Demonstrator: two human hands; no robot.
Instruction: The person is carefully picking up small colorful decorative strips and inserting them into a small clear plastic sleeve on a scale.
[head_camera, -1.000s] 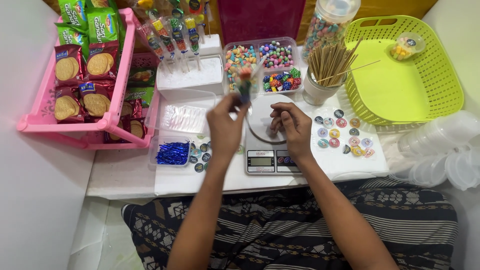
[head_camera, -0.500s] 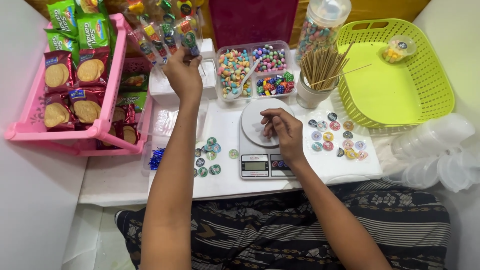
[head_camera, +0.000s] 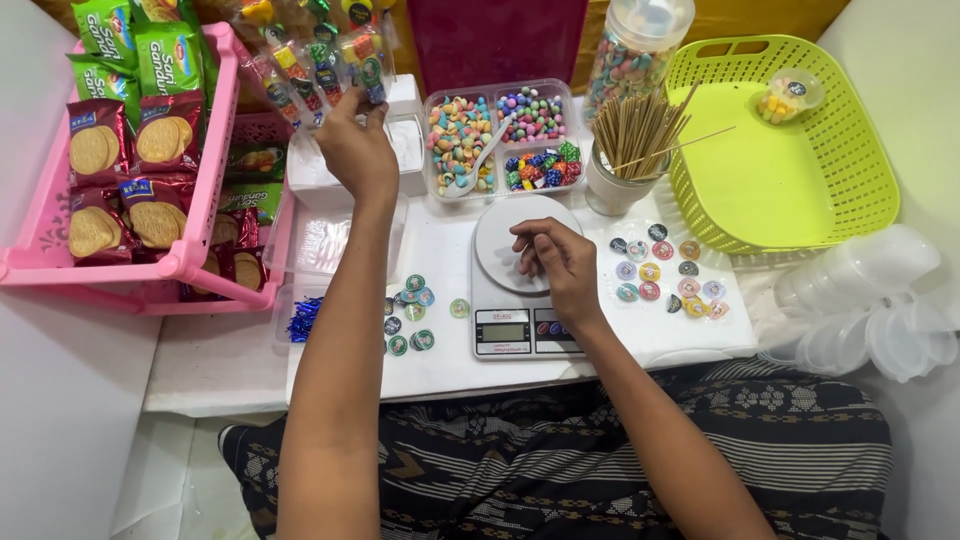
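My left hand (head_camera: 355, 150) reaches to the back left and pinches a small clear candy packet (head_camera: 372, 78) among several like packets (head_camera: 300, 60) standing in a white block (head_camera: 320, 170). My right hand (head_camera: 556, 262) rests loosely curled on the round white plate of a small digital kitchen scale (head_camera: 520, 270); whether it holds anything I cannot tell. Behind the scale sits a clear divided box of colourful candies (head_camera: 505, 135) with a white spoon (head_camera: 480, 160) in it.
A pink basket of biscuit packs (head_camera: 120, 190) stands at left. A cup of wooden skewers (head_camera: 630, 140), a candy jar (head_camera: 640, 45) and a green basket (head_camera: 780, 140) stand at right. Round stickers (head_camera: 665, 275) lie on both sides; clear lids (head_camera: 870, 310) are stacked far right.
My left hand has carried the filled candy packet from above the scale up to the row of packets at the back left. My right hand has stayed on the scale.
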